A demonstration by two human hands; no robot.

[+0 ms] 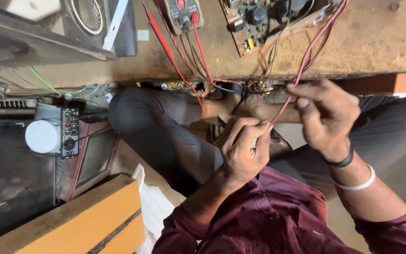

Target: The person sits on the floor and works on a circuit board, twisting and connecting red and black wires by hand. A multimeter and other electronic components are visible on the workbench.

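I see a worn wooden bench (372,42), rough and stained, carrying a circuit board (259,21) and a multimeter (183,13) with red and black leads. Left of it sits a dark speaker box (38,33). A smooth orange-edged carton (85,221) lies lower left. My right hand (327,115) has its fingers pinched together on a thin red wire (306,56) that runs up to the board. My left hand (243,148) clamps the wire's lower end, over my lap.
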